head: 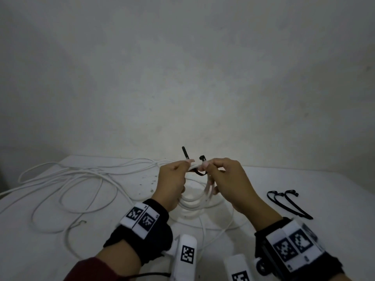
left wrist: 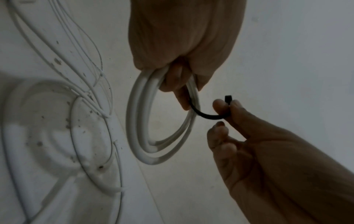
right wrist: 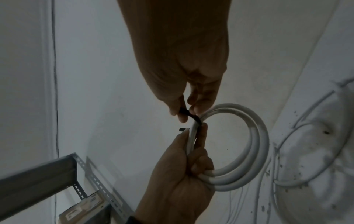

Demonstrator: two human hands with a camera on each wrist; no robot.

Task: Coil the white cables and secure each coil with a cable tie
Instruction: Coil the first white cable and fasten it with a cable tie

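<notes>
A small coil of white cable hangs in the air between both hands, above the white table. My left hand grips the coil's top, its fingers curled round the strands. A black cable tie loops under the gripped strands. Its tail sticks up past my left fingers. My right hand pinches the tie just below its head. From the right wrist, the coil hangs to the right of my left hand.
Long loose loops of white cable sprawl over the table's left half and under the hands. Three spare black cable ties lie at the right. A plain wall stands close behind the table. A grey metal shelf frame is to the left.
</notes>
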